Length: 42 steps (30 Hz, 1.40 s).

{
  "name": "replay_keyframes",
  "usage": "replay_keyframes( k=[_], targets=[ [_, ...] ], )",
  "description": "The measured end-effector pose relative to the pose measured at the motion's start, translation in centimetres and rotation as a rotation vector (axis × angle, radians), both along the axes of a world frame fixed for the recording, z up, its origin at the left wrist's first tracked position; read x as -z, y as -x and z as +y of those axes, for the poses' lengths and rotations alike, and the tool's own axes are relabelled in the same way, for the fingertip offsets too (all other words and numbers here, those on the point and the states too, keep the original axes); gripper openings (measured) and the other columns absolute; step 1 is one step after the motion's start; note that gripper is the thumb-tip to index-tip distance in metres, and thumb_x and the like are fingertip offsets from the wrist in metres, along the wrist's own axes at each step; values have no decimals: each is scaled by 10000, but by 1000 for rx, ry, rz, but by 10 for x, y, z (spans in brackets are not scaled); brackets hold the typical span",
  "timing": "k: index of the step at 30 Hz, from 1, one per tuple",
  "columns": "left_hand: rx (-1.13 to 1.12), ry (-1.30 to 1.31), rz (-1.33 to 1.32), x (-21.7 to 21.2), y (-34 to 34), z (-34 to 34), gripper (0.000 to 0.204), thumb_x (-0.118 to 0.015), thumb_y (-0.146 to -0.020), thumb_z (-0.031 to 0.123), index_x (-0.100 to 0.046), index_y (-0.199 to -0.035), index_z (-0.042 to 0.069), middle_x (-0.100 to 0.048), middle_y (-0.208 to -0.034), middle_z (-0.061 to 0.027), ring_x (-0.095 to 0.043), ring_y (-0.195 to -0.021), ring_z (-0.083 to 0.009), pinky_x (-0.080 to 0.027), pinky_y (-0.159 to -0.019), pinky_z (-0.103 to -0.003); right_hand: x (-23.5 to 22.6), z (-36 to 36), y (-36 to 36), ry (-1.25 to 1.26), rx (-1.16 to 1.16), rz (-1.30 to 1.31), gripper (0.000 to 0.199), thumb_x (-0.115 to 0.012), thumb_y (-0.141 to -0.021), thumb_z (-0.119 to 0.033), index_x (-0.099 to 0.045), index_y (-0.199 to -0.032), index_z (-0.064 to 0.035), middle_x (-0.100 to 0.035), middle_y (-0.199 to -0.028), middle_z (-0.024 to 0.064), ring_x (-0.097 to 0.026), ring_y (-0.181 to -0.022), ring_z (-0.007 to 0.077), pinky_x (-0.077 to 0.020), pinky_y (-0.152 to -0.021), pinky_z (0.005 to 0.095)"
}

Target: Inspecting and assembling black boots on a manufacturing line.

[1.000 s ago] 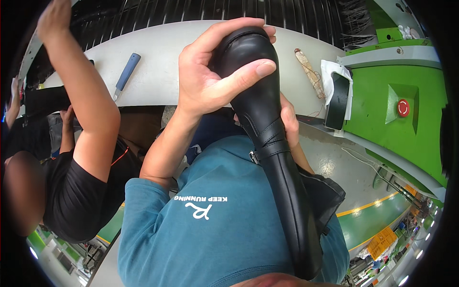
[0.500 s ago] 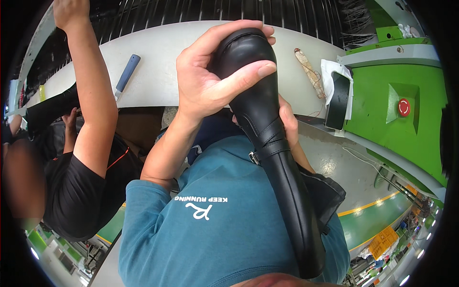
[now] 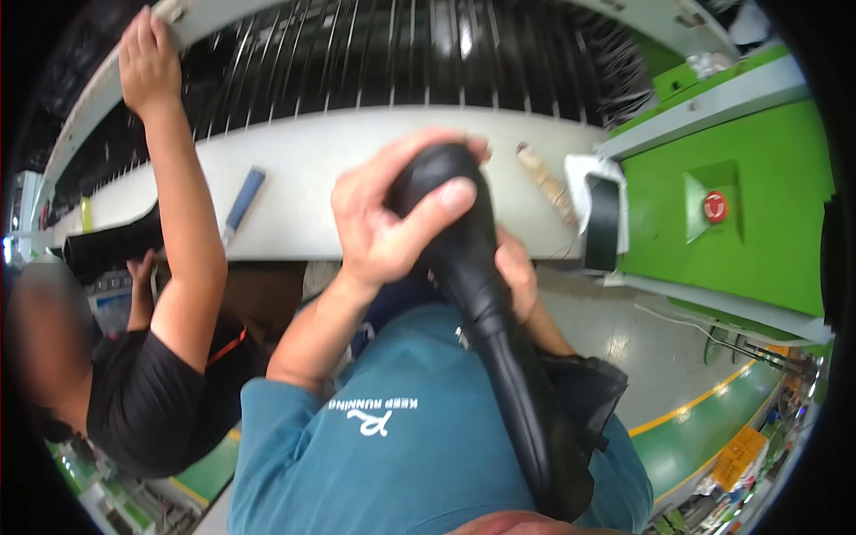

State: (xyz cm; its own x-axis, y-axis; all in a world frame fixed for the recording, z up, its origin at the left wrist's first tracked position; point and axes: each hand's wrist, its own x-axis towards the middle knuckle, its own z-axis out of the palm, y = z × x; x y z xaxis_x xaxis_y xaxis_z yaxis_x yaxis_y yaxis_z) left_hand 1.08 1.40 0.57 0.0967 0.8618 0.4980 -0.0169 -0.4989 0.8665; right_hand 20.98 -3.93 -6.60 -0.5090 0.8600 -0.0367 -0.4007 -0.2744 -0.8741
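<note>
From head height, the one camera looks steeply down, near the left hand (image 3: 379, 227) and right hand (image 3: 515, 272); its wide view covers shirt (image 3: 428, 455), table (image 3: 299, 178) and floor (image 3: 615, 330).

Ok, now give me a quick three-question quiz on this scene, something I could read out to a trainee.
1. Multiple choice: which part of the black boot does the camera wearer's left hand grip?
a) the top of the shaft
b) the rounded toe end
c) the buckle

2. True or false: the blue-handled knife lies on the white worktop, to the left of the boot.

3. Fill in the colour: the round button on the green machine is ____.

Key: 1. b; 2. true; 3. red
</note>
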Motion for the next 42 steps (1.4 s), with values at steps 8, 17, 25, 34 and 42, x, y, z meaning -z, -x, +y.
replay_keyframes(
  k=[8, 17, 25, 34, 42],
  targets=[
    [110, -233, 205, -32, -19, 34, 475, -832, -954, 128, -720, -1382, -45, -798, -1300, -231, -796, -1179, -349, -608, -1046, -409, 3, 10, -21, -56, 49, 92, 747, -472, -1063, -557, -540, -1479, 60, -721, -1175, 143, -692, -1015, 170, -537, -867, 306],
    [41, -668, 786, -167, -151, 206, 385, -663, -1103, 398, -758, -1359, 127, -823, -1212, -156, -783, -1127, -392, -597, -980, -484, 51, 18, -28, -17, 2, 210, 835, -479, -1067, -618, -522, -1508, 90, -747, -1156, 190, -763, -978, 246, -609, -892, 370],
    [328, -585, 1189, -162, -449, 396, 772, -506, -1091, 692, -531, -1665, 177, -591, -1634, -204, -558, -1499, -420, -417, -1260, -501, 80, 29, -58, 83, -3, 448, 1020, -588, -1024, -758, -511, -1506, 138, -727, -1248, 268, -758, -1084, 313, -613, -964, 418],
    [386, -809, 1220, -127, -551, 504, 746, -584, -1047, 626, -600, -1606, 133, -601, -1634, -193, -569, -1502, -375, -422, -1261, -482, 65, 42, -73, 103, -156, 403, 1013, -584, -1024, -758, -520, -1497, 135, -725, -1242, 258, -758, -1075, 307, -615, -951, 421],
    [412, -704, 1223, -159, -453, 494, 725, -670, -995, 592, -669, -1540, 114, -633, -1602, -192, -586, -1486, -354, -436, -1253, -479, 66, 39, -65, 133, -218, 435, 1030, -602, -1014, -766, -524, -1488, 145, -718, -1253, 272, -757, -1093, 331, -616, -967, 446]
  ],
)
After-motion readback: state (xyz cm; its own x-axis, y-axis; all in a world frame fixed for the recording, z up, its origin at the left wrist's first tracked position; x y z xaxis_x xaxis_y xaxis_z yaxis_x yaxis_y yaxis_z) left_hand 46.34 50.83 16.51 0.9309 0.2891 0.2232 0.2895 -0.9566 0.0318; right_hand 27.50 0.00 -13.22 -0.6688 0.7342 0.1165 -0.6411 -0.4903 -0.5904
